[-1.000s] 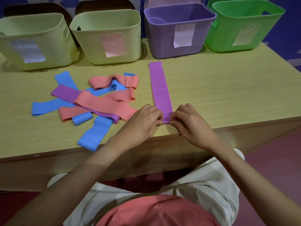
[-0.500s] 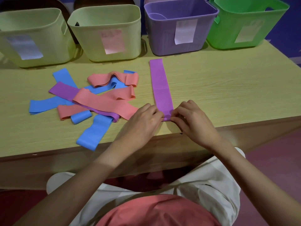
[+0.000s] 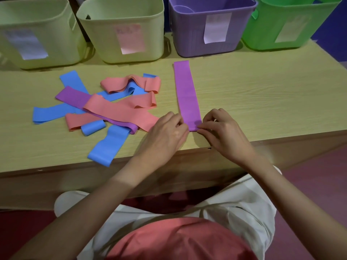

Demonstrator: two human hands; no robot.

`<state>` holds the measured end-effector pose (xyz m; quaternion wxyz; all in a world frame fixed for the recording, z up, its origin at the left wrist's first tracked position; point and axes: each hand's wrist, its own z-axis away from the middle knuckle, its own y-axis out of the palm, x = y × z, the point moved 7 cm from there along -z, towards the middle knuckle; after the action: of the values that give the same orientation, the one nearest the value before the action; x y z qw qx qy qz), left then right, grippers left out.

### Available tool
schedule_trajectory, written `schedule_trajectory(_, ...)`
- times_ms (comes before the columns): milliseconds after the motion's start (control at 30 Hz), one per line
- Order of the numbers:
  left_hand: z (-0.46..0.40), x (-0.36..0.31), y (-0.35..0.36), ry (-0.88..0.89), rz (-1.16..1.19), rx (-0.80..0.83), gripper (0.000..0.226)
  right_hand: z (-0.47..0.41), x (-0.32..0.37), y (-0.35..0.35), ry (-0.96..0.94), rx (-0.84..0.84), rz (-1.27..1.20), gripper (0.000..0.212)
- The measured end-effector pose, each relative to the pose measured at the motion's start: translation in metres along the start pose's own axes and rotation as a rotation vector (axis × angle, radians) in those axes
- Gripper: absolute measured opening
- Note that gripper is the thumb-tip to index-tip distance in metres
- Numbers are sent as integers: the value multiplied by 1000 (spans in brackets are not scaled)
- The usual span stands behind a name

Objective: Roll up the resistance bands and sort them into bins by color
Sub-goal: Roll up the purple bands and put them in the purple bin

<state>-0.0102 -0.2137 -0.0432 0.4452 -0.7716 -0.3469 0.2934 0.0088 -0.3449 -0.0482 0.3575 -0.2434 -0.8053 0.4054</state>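
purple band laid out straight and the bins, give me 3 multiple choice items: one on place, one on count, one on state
1. Where does the straight purple band lie?
A. inside the green bin
B. flat on the table, right of the band pile
C. on the floor

2. How many bins stand along the back of the table?
A. two
B. four
C. six

3. What are the hands doing?
A. resting in the lap
B. lifting a bin
C. pinching the band's near end

Answers:
1 B: it runs lengthwise on the table, right of the band pile.
2 B: two yellow-green bins, a purple bin and a green bin.
3 C: left hand and right hand meet at its near edge.
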Motion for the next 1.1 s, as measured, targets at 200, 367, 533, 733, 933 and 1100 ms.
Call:
schedule_trajectory(200, -3, 1, 3, 10, -9, 28, 8, -3, 0, 1, 16, 15, -21, 18)
schedule_trajectory(367, -6, 1, -2, 1, 41, 29, 6, -2, 0, 1, -16, 24, -7, 12)
schedule_trajectory(533, -7, -1, -3, 10, 41, 43, 5, -5, -3, 0, -15, 5, 4, 13)
schedule_trajectory(733, -5, 10, -1, -60, 37, 50, 14, -12, -6, -1, 10, 32, -38, 12)
schedule_trajectory(933, -11, 14, 2, -51, 92, 46, 8, -12, -7, 1, 60, 27, -60, 13)
schedule_trajectory(1100, -12, 15, -1, -27, 67, 36, 10, -8, -7, 4, 51, 9, -38, 15)
